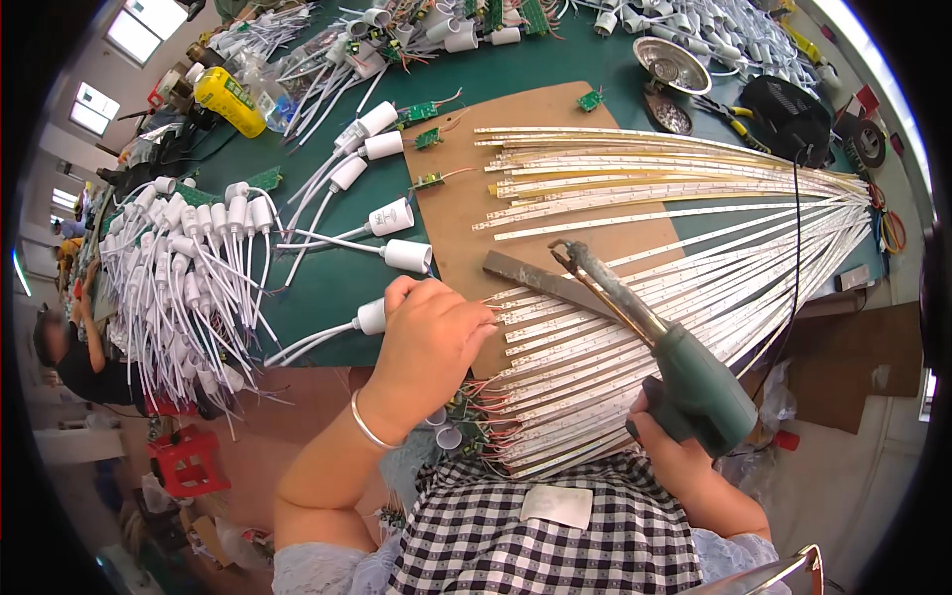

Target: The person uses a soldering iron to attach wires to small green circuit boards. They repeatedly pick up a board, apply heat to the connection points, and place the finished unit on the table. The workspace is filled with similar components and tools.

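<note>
My right hand is wrapped round the grip of a green soldering gun. The gun's metal tip points up and left, above a flat grey metal bar that lies across the strips. At the ends of the white LED strips, my left hand is closed in a pinch. What its fingertips hold is hidden, though thin wires show beside them. A white lamp holder with a white cable pokes out from behind this hand. More lamp holders lie just beyond it, some with small green circuit boards.
Brown cardboard lies under the strips on a green table. Heaps of white cabled holders cover the left. A metal bowl, pliers and a yellow bottle stand farther back. A black cord crosses the strips.
</note>
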### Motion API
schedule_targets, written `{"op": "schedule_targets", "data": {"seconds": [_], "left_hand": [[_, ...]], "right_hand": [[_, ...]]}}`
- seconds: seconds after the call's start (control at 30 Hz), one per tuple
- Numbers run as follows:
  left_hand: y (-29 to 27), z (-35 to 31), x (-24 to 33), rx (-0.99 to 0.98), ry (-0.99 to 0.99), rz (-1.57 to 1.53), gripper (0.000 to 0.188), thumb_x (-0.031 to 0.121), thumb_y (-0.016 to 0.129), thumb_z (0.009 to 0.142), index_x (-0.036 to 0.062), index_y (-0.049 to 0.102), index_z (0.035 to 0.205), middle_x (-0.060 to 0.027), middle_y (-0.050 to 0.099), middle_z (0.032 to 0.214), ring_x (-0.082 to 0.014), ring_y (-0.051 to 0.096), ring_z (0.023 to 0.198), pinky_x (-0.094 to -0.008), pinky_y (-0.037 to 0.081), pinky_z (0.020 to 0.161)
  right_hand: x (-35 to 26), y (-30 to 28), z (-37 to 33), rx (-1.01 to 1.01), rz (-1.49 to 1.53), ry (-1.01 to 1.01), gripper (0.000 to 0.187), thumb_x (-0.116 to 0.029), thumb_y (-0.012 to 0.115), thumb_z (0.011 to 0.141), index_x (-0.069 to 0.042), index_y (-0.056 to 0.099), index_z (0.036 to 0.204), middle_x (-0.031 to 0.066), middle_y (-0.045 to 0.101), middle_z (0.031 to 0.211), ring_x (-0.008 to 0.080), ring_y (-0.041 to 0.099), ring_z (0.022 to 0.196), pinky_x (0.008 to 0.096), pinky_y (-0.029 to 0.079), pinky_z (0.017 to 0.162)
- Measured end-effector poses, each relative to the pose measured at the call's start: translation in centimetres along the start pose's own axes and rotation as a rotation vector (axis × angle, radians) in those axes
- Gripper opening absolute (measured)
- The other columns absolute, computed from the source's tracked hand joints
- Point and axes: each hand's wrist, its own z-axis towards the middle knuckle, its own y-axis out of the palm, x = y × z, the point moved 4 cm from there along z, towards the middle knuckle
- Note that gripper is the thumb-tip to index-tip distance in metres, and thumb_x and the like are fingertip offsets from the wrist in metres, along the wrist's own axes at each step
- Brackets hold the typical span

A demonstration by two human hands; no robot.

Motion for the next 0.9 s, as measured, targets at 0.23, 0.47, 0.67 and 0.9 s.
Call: {"op": "schedule_targets", "data": {"seconds": [0.23,0.47,0.67,0.9], "left_hand": [[0.9,-0.4,0.2,-0.011,-0.065,0.026,0.009,0.01,0.069,0.073,0.0103,0.061,0.077,-0.0008,0.062,0.091,-0.0216,0.053,0.092,-0.0414,0.033,0.087],[0.9,-0.1,1.0,0.052,-0.113,0.211,0.011,0.008,0.067,0.068,0.0127,0.057,0.069,-0.0035,0.052,0.129,-0.0303,0.039,0.124,-0.0537,0.02,0.101],[1.5,-0.3,0.3,-0.011,-0.121,0.17,0.011,0.01,0.066,0.066,0.0133,0.056,0.067,-0.0042,0.052,0.132,-0.0319,0.035,0.129,-0.0567,0.016,0.104],[1.7,-0.1,0.0,-0.015,-0.137,0.163,0.01,0.01,0.067,0.067,0.0127,0.057,0.069,-0.0041,0.051,0.132,-0.0335,0.035,0.129,-0.0569,0.015,0.105]], "right_hand": [[0.9,-0.6,0.0,-0.07,-0.01,0.03,0.023,0.004,0.059,0.082,-0.001,0.055,0.104,0.0035,0.057,0.086,0.0081,0.052,0.07,0.0232,0.044,0.061],[0.2,-0.2,-0.3,-0.059,-0.034,-0.106,0.019,0.001,0.062,0.083,-0.002,0.062,0.102,0.0045,0.063,0.091,0.012,0.059,0.08,0.0274,0.048,0.069],[0.4,-0.4,-0.5,-0.13,-0.126,-0.09,0.027,-0.002,0.063,0.079,-0.001,0.062,0.106,0.0111,0.065,0.094,0.0218,0.063,0.078,0.0316,0.05,0.07],[0.4,0.3,-0.6,-0.113,-0.114,-0.068,0.029,-0.001,0.065,0.075,0.0,0.064,0.104,0.0135,0.064,0.092,0.0284,0.062,0.078,0.0341,0.049,0.07]]}}
